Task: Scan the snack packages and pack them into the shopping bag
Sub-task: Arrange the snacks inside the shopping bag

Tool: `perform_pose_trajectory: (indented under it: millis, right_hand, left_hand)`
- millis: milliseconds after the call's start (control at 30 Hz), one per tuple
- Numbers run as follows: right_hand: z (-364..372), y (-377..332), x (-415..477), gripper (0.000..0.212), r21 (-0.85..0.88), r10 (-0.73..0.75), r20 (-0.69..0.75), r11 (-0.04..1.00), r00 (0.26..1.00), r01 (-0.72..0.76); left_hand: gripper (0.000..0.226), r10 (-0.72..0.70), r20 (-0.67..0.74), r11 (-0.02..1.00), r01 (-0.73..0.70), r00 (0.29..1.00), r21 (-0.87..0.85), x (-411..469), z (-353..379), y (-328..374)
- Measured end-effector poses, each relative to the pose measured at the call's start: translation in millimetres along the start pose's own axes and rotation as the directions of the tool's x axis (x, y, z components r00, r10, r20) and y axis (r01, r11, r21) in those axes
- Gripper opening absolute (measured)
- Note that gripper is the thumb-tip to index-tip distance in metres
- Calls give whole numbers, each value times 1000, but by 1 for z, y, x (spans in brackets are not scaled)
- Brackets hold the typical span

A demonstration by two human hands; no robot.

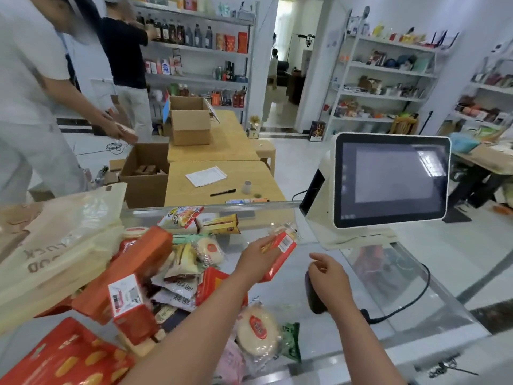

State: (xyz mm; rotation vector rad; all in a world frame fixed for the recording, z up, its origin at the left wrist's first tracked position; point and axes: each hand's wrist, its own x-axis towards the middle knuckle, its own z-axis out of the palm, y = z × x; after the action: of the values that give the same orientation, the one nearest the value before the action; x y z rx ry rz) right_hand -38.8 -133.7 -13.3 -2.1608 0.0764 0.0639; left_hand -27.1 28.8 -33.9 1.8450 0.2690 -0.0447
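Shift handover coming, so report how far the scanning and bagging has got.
Done: nothing visibly packed; the shopping bag lies flat at the left of the counter. In hand: the left hand holds a red snack box, while the right hand reaches over the black scanner. Left: the pile of snack packages still on the glass.

Small shop room, white walls (410,12) and a pale glossy tile floor (294,168). White metal shelves (388,70) at 1 o'clock, more shelving (200,48) at 11, open doorway (288,65) at 12. Wooden tables (216,140) with cardboard boxes (188,126) in the middle.
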Motion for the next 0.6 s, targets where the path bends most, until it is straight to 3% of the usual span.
perform_pose_trajectory:
  millis: [167,300,467,533,600]
  right_hand:
    - [-21,40,32,51,-269,56,130,963,990,-19]
    - [-25,61,45,74,-532,170,304,847,938,19]
    - [-23,82,50,90,-560,123,436,812,891,162]
    - [-23,88,52,85,-596,108,453,775,885,210]
    - [-21,96,54,64,-597,49,437,763,898,249]
  left_hand:
    - [59,-38,-4,991,38,999,130,21,37,-5]
    - [43,-78,-40,973,85,996,215,35,64,-11]
    - [44,-119,-71,919,137,990,369,46,79,-30]
    - [46,-117,-72,917,136,990,376,49,78,-35]
    - [46,-132,-63,926,146,989,348,51,73,-38]
